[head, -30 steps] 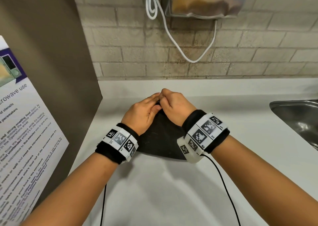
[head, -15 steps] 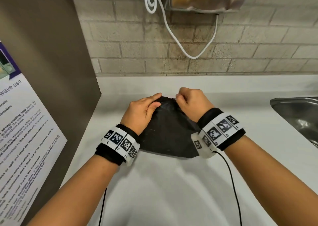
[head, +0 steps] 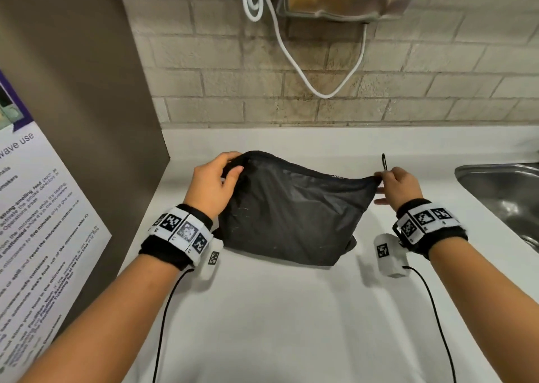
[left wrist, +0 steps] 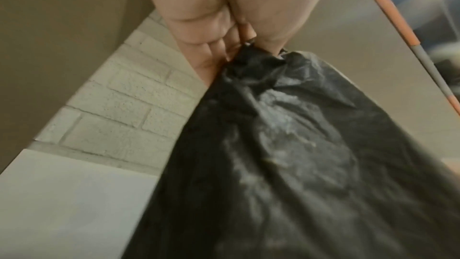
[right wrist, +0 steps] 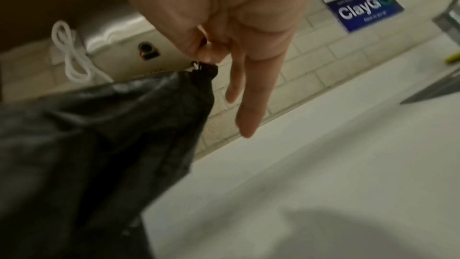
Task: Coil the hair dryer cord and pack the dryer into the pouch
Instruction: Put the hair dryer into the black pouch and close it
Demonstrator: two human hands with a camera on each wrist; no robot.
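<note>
While the black pouch point(head: 291, 210) is stretched sideways above the counter point(head: 291, 309), its left end is gripped by the left hand point(head: 211, 188) and its zipper pull is pinched by the right hand point(head: 399, 185). Two straight spare fingers point(right wrist: 245, 105) are shown only by the right wrist view. No dryer is seen.

The pouch point(head: 287, 207) is opaque, so its contents are hidden. At 9 o'clock in the head view a poster point(head: 35, 222) is cut off by the edge, its small print unreadable. The sink point(head: 507, 196) at 3 o'clock is cropped. Both wrist views are blurred; the left hand point(left wrist: 224, 27) hides the pouch corner inside its grip.
</note>
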